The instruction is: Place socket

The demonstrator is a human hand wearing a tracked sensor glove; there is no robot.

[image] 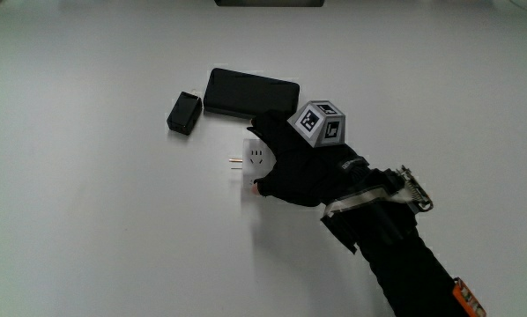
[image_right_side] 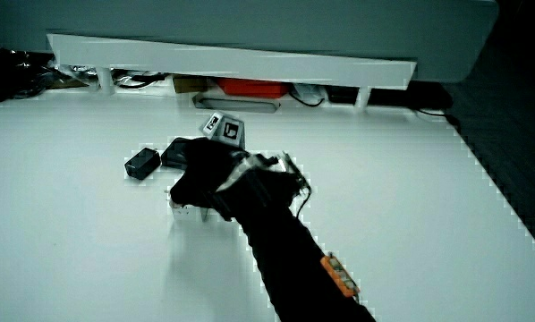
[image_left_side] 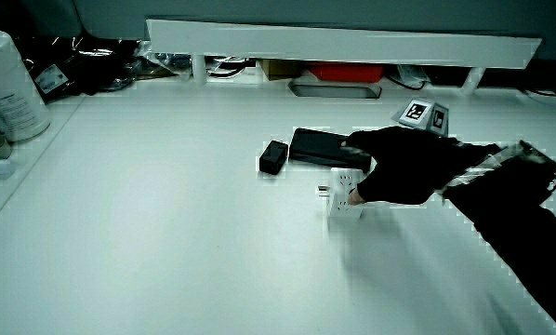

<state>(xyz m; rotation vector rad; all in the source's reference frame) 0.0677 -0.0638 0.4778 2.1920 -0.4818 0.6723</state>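
Observation:
The socket [image: 256,162] is a small white block with metal prongs sticking out of one end; it stands on the white table [image: 96,229]. The gloved hand [image: 292,160] lies over it with fingers curled around its body, grasping it. In a side view the socket [image_left_side: 345,193] shows under the hand [image_left_side: 394,167], resting on the table top. In a side view only a sliver of the socket [image_right_side: 183,210] shows below the hand [image_right_side: 200,179].
A flat black rectangular device [image: 249,93] lies just past the socket, farther from the person. A small black box [image: 185,113] sits beside that device. A low white partition [image_left_side: 343,42] with clutter under it runs along the table's edge; a white canister [image_left_side: 8,86] stands at a corner.

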